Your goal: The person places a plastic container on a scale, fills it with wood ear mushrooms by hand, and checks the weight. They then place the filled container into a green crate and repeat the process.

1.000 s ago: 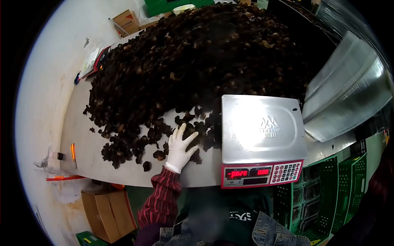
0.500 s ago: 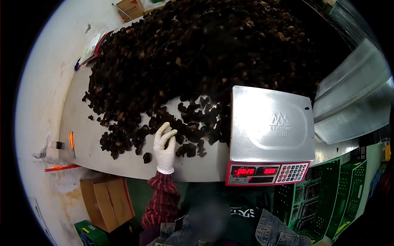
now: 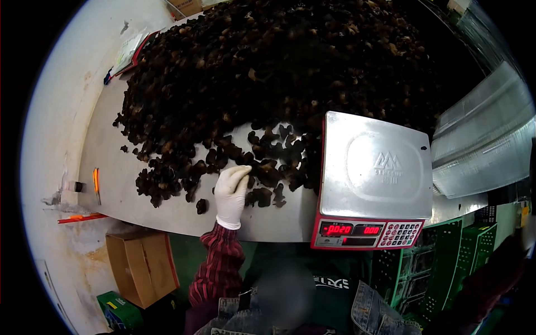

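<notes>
Dark fungus pieces (image 3: 195,106), too many to count, form one heap across the upper middle of the frame, loose ones along its lower edge, on one desk (image 3: 273,226). At centre, the gloved left hand (image 3: 232,194) has its fingers narrow beside loose pieces; I cannot tell whether they grip one. The right hand (image 3: 529,233) blurs at the right edge, fingers unreadable. One scale (image 3: 379,162) sits right of centre.
</notes>
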`<state>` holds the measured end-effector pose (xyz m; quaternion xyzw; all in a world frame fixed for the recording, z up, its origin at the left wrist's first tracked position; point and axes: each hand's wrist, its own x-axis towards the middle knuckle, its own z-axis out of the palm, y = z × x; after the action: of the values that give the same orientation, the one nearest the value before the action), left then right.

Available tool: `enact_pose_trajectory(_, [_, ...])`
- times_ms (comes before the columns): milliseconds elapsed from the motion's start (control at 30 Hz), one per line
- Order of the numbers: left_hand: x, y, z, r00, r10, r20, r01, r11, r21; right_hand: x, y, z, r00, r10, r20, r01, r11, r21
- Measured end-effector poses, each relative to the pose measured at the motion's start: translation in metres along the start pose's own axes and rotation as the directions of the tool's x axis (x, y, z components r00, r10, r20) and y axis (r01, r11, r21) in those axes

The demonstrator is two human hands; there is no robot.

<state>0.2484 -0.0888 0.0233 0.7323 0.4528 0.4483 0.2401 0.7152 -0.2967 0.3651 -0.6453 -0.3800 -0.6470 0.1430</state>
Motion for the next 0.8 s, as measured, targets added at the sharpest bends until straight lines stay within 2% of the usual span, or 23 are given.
enact_pose_trajectory(33, [0.004,0.004,0.003,0.994,0.099,0.045,-0.102,0.992,0.073,-0.026,-0.040,-0.019,0.994,-0.030,0.101,-0.011,0.923,0.386])
enact_pose_trajectory(67, [0.006,0.002,0.008,0.992,0.100,0.076,-0.107,0.990,0.092,-0.057,-0.056,-0.031,0.954,-0.205,0.220,0.038,0.808,0.587])
enact_pose_trajectory(100, [0.010,0.003,0.013,0.992,0.102,0.076,-0.109,0.990,0.091,-0.086,-0.079,-0.040,0.893,-0.299,0.337,0.058,0.818,0.573])
enact_pose_trajectory(167, [0.017,0.007,0.021,0.976,0.163,0.144,-0.203,0.922,0.330,-0.145,-0.124,-0.057,0.699,-0.464,0.544,0.109,0.821,0.561])
enact_pose_trajectory(233, [0.017,-0.007,0.030,0.975,0.127,0.182,-0.183,0.924,0.336,-0.177,-0.158,-0.054,0.491,-0.620,0.613,0.039,0.718,0.695])
enact_pose_trajectory(267, [0.017,-0.010,0.034,0.977,0.121,0.174,-0.170,0.938,0.302,-0.174,-0.175,-0.057,0.465,-0.634,0.618,-0.056,0.676,0.735])
enact_pose_trajectory(300, [0.020,-0.006,0.034,0.979,0.114,0.167,-0.156,0.951,0.268,-0.175,-0.179,-0.060,0.579,-0.605,0.547,-0.157,0.576,0.802])
enact_pose_trajectory(367, [0.023,-0.001,0.024,0.987,0.109,0.114,-0.124,0.983,0.134,-0.177,-0.176,-0.068,0.688,-0.432,0.583,-0.265,0.599,0.756])
enact_pose_trajectory(433, [0.024,0.006,-0.001,0.995,0.093,-0.032,-0.089,0.990,0.112,-0.176,-0.162,-0.068,0.782,-0.287,0.554,-0.325,0.570,0.754])
enact_pose_trajectory(467, [0.027,0.003,-0.020,0.991,0.086,-0.105,-0.071,0.987,0.145,-0.178,-0.153,-0.071,0.766,-0.150,0.625,-0.438,0.590,0.679])
enact_pose_trajectory(500, [0.029,-0.006,-0.042,0.981,0.082,-0.178,-0.050,0.983,0.176,-0.180,-0.144,-0.070,0.755,-0.077,0.651,-0.481,0.608,0.631])
enact_pose_trajectory(567, [0.032,-0.036,-0.094,0.947,0.166,-0.274,-0.046,0.918,0.395,-0.195,-0.126,-0.068,0.639,0.084,0.765,-0.677,0.535,0.506])
enact_pose_trajectory(633, [0.028,-0.095,-0.149,0.947,0.121,-0.298,0.045,0.868,0.495,-0.210,-0.114,-0.064,0.601,0.128,0.789,-0.713,0.533,0.457])
enact_pose_trajectory(700, [0.020,-0.140,-0.185,0.943,0.080,-0.323,0.180,0.694,0.697,-0.221,-0.115,-0.065,0.555,0.173,0.813,-0.751,0.526,0.401])
enact_pose_trajectory(733, [0.016,-0.166,-0.202,0.965,-0.014,-0.261,0.211,0.629,0.748,-0.225,-0.116,-0.065,0.502,0.197,0.842,-0.794,0.490,0.359])
enact_pose_trajectory(767, [0.015,-0.170,-0.206,0.965,-0.013,-0.260,0.211,0.626,0.751,-0.229,-0.118,-0.066,0.448,0.220,0.867,-0.833,0.454,0.315])
enact_pose_trajectory(800, [0.018,-0.164,-0.205,0.963,-0.045,-0.264,0.235,0.613,0.754,-0.231,-0.121,-0.066,0.449,0.225,0.865,-0.829,0.466,0.309])
